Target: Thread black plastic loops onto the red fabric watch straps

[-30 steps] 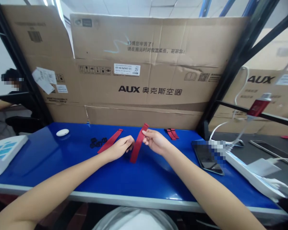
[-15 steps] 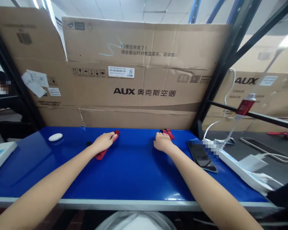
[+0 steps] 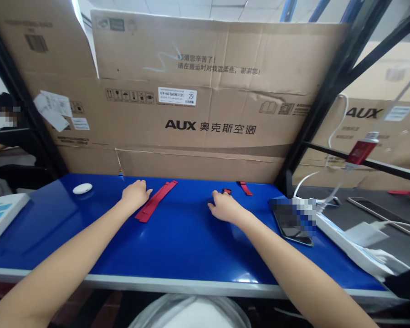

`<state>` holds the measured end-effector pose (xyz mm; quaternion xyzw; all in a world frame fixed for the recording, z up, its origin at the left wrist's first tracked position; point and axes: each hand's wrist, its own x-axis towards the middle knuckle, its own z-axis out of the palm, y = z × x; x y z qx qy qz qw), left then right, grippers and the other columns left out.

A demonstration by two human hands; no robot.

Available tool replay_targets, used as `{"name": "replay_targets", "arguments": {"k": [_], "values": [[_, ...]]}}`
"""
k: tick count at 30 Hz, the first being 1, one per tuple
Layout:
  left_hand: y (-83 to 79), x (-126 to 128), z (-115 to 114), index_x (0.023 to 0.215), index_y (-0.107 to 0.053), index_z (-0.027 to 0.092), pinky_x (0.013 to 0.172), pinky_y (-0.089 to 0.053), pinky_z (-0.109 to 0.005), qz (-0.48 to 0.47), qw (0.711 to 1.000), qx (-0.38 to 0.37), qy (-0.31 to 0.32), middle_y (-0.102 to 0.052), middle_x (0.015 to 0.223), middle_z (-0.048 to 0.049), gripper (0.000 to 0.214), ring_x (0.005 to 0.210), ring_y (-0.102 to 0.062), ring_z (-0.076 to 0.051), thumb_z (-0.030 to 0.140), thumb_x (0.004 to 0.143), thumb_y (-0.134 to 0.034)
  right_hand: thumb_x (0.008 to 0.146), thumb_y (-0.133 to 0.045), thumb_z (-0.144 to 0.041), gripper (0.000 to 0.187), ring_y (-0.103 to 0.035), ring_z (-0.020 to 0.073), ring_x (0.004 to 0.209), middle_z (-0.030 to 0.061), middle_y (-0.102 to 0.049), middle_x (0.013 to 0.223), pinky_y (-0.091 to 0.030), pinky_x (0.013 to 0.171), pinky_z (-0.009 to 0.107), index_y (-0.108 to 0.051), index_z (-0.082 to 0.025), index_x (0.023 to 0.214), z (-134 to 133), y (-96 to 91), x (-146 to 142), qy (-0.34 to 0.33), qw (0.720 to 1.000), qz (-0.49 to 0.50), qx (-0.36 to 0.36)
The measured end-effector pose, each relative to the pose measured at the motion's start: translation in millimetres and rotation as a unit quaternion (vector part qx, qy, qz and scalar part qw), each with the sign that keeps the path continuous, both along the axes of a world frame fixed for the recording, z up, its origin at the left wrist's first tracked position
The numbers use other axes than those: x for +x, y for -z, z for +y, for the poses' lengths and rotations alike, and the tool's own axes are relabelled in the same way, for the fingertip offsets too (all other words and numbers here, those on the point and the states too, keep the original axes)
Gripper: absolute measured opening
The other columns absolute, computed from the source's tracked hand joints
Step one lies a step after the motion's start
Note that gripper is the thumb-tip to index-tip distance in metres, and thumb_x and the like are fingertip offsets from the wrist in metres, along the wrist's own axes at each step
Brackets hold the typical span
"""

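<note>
On the blue tabletop [image 3: 177, 237], my left hand [image 3: 135, 197] is just left of a flat red strap [image 3: 157, 201] that lies slantwise. Its thumb stands apart from the fingers, and I see nothing held in it. My right hand [image 3: 224, 207] is closed, with a short red strap with a black buckle [image 3: 227, 191] showing behind its knuckles. Most of that piece is hidden by the hand. Farther back on the right lies another short red strap [image 3: 246, 188] with a black end.
A white oval object [image 3: 82, 188] lies at the back left, near a white-and-blue box [image 3: 5, 218]. To the right are a dark phone [image 3: 292, 228] and a white power strip [image 3: 348, 243] with cables. Cardboard [image 3: 205, 155] walls the back. A person [image 3: 17, 132] sits at far left.
My left hand has let go of the long red strap and moved left off it. My right hand has shifted left with the buckled piece, apart from the other short strap. The view has tilted slightly.
</note>
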<state>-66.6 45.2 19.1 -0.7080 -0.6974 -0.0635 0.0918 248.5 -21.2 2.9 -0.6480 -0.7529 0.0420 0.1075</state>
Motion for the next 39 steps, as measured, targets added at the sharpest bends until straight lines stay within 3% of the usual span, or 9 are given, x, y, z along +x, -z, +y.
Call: {"name": "replay_targets", "arguments": {"k": [5,10,13,15,19,24,30,34,39], "values": [[-0.8,17.6,-14.1,0.101,-0.06,0.013,0.081,-0.047,-0.04,0.01,0.996,0.062,0.06,-0.061,0.108,-0.0188,0.034,0.104,-0.058,-0.033,0.04,0.09,-0.042,0.072,-0.05,-0.004,0.051,-0.053,0.0274,0.111,0.0153,-0.06,0.119,-0.04,0.091,0.032,-0.057,-0.013,0.122,10.4,-11.3,25.8,-0.052,0.996,0.027,0.073],[14.5,48.5,-31.0,0.103,-0.062,0.015,0.092,-0.045,-0.042,-0.029,0.963,0.097,0.251,-0.063,0.107,-0.0151,0.033,0.107,-0.057,-0.03,0.039,0.093,-0.043,0.064,-0.052,0.001,0.065,-0.047,0.0272,0.116,0.0111,-0.052,0.13,-0.039,0.094,0.032,-0.06,-0.022,0.124,21.2,-9.6,53.3,-0.05,0.999,0.0,0.015],[29.6,62.9,-40.7,0.119,-0.058,0.015,0.104,-0.039,-0.043,-0.062,0.916,0.077,0.388,-0.06,0.125,-0.0136,0.039,0.121,-0.052,-0.028,0.041,0.094,-0.044,0.064,-0.052,0.001,0.063,-0.05,0.0258,0.113,0.0101,-0.054,0.127,-0.039,0.095,0.031,-0.062,-0.022,0.122,23.5,-5.3,55.4,-0.063,0.998,-0.004,-0.013],[38.0,67.3,-43.5,0.129,-0.053,0.017,0.11,-0.034,-0.043,-0.09,0.899,0.044,0.426,-0.055,0.135,-0.0122,0.043,0.13,-0.046,-0.026,0.042,0.095,-0.042,0.064,-0.053,0.002,0.063,-0.051,0.0259,0.11,0.0099,-0.056,0.124,-0.039,0.094,0.031,-0.063,-0.021,0.121,25.3,-3.1,54.8,-0.062,0.998,-0.013,-0.011],[45.9,64.2,-34.8,0.134,-0.05,0.015,0.111,-0.032,-0.046,-0.14,0.917,-0.009,0.373,-0.049,0.142,-0.0154,0.049,0.134,-0.041,-0.027,0.044,0.096,-0.039,0.067,-0.053,0.003,0.054,-0.052,0.0256,0.108,0.0115,-0.059,0.118,-0.04,0.092,0.031,-0.066,-0.018,0.116,31.3,0.3,56.0,-0.055,0.998,-0.015,0.005],[45.2,57.7,-21.2,0.132,-0.05,0.01,0.11,-0.033,-0.045,-0.163,0.935,-0.003,0.315,-0.049,0.138,-0.019,0.053,0.132,-0.043,-0.029,0.047,0.094,-0.039,0.075,-0.064,-0.012,0.027,-0.058,0.0216,0.092,0.0092,-0.062,0.106,-0.043,0.082,0.03,-0.07,-0.019,0.101,33.0,2.7,49.3,-0.097,0.994,0.039,0.037],[34.9,74.5,-45.7,0.133,-0.049,0.015,0.107,-0.035,-0.046,-0.186,0.908,0.007,0.374,-0.052,0.135,-0.0158,0.059,0.126,-0.046,-0.029,0.055,0.09,-0.048,0.067,-0.078,-0.023,0.02,-0.058,0.0137,0.068,0.0018,-0.063,0.082,-0.043,0.066,0.025,-0.068,-0.018,0.083,17.9,8.3,5.6,-0.15,0.972,0.171,0.055],[32.7,87.4,-60.4,0.122,-0.057,0.02,0.094,-0.044,-0.041,-0.193,0.882,-0.008,0.431,-0.061,0.115,-0.0101,0.05,0.107,-0.056,-0.026,0.052,0.084,-0.061,0.062,-0.081,-0.025,0.025,-0.056,0.0125,0.06,-0.0016,-0.06,0.069,-0.042,0.056,0.024,-0.062,-0.018,0.077,12.8,18.2,-20.9,-0.157,0.946,0.283,0.029],[35.0,89.7,-56.2,0.102,-0.066,0.02,0.08,-0.046,-0.034,-0.227,0.89,-0.001,0.394,-0.064,0.092,-0.0044,0.034,0.088,-0.059,-0.022,0.042,0.077,-0.072,0.062,-0.081,-0.031,0.03,-0.058,0.014,0.059,-0.0019,-0.06,0.064,-0.044,0.055,0.025,-0.06,-0.018,0.079,13.8,24.6,-28.0,-0.184,0.912,0.367,-0.022]]}}
